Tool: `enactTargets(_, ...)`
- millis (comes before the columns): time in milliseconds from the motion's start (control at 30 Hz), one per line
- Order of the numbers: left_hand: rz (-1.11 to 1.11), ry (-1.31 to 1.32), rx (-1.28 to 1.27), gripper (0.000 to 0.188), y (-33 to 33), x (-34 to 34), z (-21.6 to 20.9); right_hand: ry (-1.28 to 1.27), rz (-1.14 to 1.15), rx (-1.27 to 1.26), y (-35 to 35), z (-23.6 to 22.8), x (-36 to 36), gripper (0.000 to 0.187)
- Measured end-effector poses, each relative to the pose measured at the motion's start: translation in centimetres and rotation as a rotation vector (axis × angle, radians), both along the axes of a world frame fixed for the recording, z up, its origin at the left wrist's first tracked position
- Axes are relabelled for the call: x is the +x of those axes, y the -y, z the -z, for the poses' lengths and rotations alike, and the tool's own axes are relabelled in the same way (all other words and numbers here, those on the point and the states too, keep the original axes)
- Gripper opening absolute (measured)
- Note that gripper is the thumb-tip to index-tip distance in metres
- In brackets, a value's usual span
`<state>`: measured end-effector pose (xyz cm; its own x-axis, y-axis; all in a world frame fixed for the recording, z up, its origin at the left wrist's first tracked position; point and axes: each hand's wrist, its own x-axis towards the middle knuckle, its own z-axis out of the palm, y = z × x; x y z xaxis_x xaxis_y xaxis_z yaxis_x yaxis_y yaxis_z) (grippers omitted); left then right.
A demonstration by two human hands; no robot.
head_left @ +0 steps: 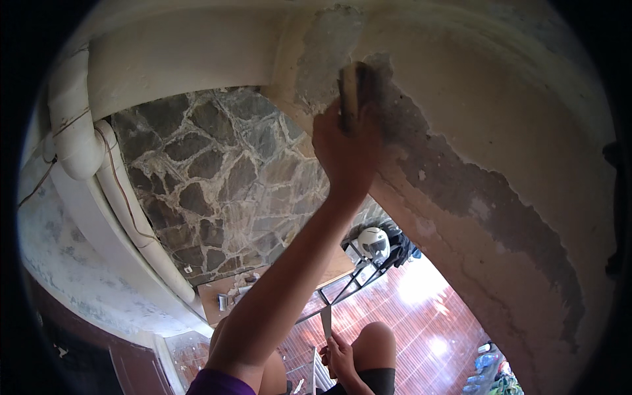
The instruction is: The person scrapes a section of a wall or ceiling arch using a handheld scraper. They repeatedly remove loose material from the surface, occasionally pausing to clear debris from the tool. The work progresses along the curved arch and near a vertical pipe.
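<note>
Left hand [347,148]: raised overhead, closed around a flat float [351,92] pressed against the plaster wall [500,125].
Float: edge-on, at the upper end of the grey bare strip [461,184] running down the wall.
Right hand [340,359]: low beside the knee [374,339], gripping a narrow scraper [326,321], blade up.
Stone wall [217,171]: left of the raised arm.
White pipes [99,164]: along the stone wall's left edge.
Helmet [373,242]: white, on a rack far below.
</note>
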<state>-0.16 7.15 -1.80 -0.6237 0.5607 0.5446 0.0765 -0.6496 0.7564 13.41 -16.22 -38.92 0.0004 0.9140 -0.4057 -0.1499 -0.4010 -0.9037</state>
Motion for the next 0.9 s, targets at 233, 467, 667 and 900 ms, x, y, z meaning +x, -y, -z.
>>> enactTargets(233, 0.043, -0.013, -0.051, 0.052, 0.0, -0.3, -0.8, 0.014, -0.004, 0.018, -0.2, 0.6, -0.2, 0.042)
enactTargets(467, -0.15, 0.046, -0.007, 0.047, -1.6, -0.5, -2.0, 0.003, -0.026, 0.045, 0.2, 0.6, 0.1, 0.041)
enactTargets(667, -0.026, 0.024, 0.008, 0.056, -1.6, -0.7, -2.5, -0.028, -0.015, 0.058, 0.6, 0.4, 0.3, 0.041)
enactTargets(900, -0.026, -0.028, -0.106, 0.054, -0.3, -0.6, -5.2, -0.046, -0.005, 0.053, 0.7, 0.2, 0.4, 0.042)
